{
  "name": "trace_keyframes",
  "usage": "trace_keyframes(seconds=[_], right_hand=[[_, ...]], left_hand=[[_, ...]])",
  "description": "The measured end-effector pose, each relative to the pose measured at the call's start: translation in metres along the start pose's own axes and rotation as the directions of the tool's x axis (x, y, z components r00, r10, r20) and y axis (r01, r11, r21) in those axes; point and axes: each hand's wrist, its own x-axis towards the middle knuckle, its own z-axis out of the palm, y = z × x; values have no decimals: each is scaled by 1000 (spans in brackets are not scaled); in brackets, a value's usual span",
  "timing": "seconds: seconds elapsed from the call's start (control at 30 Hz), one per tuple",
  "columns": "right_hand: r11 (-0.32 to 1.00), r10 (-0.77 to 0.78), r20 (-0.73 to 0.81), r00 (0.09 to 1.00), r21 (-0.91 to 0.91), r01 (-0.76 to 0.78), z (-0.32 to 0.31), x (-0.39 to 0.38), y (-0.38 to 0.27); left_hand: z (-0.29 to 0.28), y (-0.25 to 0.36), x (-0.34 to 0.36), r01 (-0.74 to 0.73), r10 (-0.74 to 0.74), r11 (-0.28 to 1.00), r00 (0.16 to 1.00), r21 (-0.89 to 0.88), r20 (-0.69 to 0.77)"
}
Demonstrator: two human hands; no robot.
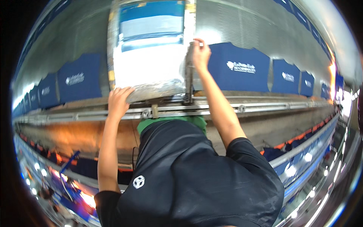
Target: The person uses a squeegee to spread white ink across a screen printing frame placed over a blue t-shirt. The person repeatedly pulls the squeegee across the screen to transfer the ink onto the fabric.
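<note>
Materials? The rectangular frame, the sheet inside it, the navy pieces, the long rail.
Frame: probably metal, dull and scuffed, yellowish patches.
Sheet: film or fine mesh, smooth; glare leaves it open.
Navy pieces: likely fabric, matte, cut like shirt panels.
Long rail: likely bare metal, satin; grey with bright highlights.

The grey rectangular frame point(110, 41) looks like dull metal, its borders scuffed and rough with patchy yellowish residue. Its pale inner panel point(151, 66) is smooth and glossy, glaring white; the silvery strip point(159, 90) at its near end looks uneven and shiny. Left and right, the navy-blue cut pieces point(238, 77) are matt cloth with flat white prints. The long grey desk point(223, 22) shines smoothly. Nearer, the straight silvery rail point(264, 106) seems polished metal. The black short-sleeved shirt point(189, 170) is soft cloth with faint sheen.
</note>
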Motion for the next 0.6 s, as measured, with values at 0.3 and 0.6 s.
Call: trace_keyframes(seconds=[0.3, 0.6], right_hand=[[1000, 20, -84, 996, -11, -21, 26, -10, -5], [977, -34, 111, 993, -208, 57, 10, 4, 12]], left_hand=[[-5, -21, -7, -20, 19, 1000, 998, -9, -56], [-59, -49, 115, 12, -7, 997, 998, -75, 64]])
